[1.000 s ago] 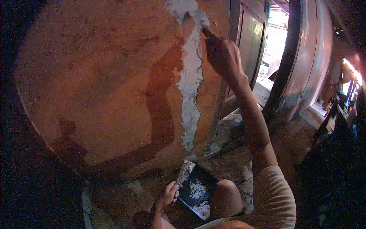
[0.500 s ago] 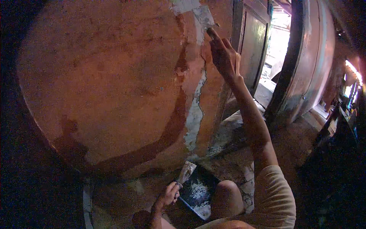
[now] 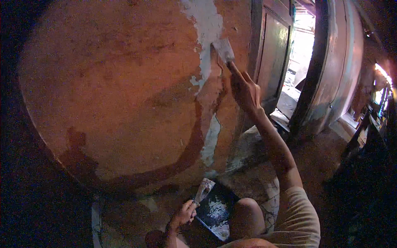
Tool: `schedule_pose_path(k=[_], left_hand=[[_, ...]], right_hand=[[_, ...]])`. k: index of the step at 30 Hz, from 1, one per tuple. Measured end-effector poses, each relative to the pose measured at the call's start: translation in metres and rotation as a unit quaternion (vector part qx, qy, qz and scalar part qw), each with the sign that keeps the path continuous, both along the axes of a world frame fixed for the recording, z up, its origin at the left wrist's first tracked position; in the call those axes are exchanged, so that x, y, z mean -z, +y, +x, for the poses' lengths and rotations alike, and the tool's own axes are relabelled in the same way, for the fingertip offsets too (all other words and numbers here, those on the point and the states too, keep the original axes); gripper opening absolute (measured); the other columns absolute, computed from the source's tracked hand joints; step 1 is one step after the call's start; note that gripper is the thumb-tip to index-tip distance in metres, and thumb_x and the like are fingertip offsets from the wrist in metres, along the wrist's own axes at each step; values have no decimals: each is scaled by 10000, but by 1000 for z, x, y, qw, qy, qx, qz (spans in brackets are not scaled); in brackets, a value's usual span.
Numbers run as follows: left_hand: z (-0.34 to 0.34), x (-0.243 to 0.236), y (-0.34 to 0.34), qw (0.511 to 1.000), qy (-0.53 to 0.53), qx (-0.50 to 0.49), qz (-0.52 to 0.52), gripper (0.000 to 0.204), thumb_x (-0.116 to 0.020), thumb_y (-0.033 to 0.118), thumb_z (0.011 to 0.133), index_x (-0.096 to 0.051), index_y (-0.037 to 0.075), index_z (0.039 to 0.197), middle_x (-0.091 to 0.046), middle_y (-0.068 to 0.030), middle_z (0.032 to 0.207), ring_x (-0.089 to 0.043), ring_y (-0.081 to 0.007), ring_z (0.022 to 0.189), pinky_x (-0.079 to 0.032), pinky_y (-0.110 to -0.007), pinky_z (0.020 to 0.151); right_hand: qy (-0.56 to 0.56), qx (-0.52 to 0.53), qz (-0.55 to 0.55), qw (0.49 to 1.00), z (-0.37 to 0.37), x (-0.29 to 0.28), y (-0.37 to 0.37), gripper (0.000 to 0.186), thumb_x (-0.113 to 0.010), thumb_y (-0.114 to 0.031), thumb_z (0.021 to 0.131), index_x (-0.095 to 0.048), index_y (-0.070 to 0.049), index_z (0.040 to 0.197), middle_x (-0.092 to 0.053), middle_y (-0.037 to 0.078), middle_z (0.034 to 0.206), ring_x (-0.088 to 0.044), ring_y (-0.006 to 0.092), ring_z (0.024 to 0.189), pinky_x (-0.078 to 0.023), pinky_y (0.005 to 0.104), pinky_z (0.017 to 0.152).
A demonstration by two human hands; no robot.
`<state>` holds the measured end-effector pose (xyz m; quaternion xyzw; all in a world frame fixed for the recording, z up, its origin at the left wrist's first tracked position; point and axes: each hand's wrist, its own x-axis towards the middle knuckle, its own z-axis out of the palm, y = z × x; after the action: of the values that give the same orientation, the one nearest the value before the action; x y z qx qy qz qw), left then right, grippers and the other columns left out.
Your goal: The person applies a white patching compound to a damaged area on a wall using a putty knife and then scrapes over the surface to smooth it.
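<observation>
Orange-brown wall (image 3: pixel 111 78) spread from nine to twelve o'clock, a ragged white strip (image 3: pixel 206 25) running down it from twelve, and a panelled door (image 3: pixel 275 53) stood between one and two. Toward one o'clock my right hand (image 3: pixel 247 93) was clenched round a putty knife (image 3: pixel 224 50), its blade against the wall by the strip's right edge. Near six, my left hand (image 3: pixel 184 214) gripped a second putty knife (image 3: pixel 205 188), blade uppermost, beside a black tray (image 3: pixel 228 198) smeared with white.
</observation>
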<state>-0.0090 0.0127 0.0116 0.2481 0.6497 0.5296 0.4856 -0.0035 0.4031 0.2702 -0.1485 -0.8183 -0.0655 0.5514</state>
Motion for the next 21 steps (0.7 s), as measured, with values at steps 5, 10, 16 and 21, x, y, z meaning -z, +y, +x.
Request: schedule_pose_path(k=[5, 10, 16, 21], left_hand=[[7, 12, 11, 998, -56, -11, 30, 247, -373, 274, 885, -444, 57, 977, -396, 2, 590, -372, -72, 462, -322, -226, 385], [4, 11, 5, 999, -31, -1, 13, 244, -377, 269, 883, -439, 52, 978, -396, 6, 595, -377, -72, 474, -327, -221, 394], [8, 7, -2, 999, -35, -29, -2, 236, -383, 262, 883, -433, 49, 971, -391, 17, 594, -371, -68, 473, -336, -226, 397], [9, 2, 4, 999, -54, 7, -4, 215, -387, 258, 885, -429, 61, 960, -381, 16, 592, -363, -63, 467, -334, -221, 392]], right_hand=[[46, 22, 94, 994, 14, -65, -32, 425, -513, -128, 804, -433, -255, 1201, -549, 101, 777, -556, 272, 606, -432, 343, 478], [67, -92, 62, 992, -8, -89, -40, 443, -510, -123, 802, -414, -260, 1213, -556, 113, 802, -557, 292, 619, -438, 348, 487], [-58, 59, -22, 996, -6, 20, 3, 440, -532, -148, 793, -419, -245, 1207, -567, 116, 833, -576, 287, 651, -456, 353, 508], [46, 44, 87, 994, -15, -25, 25, 441, -543, -149, 790, -421, -225, 1207, -576, 113, 860, -575, 285, 644, -455, 359, 519]])
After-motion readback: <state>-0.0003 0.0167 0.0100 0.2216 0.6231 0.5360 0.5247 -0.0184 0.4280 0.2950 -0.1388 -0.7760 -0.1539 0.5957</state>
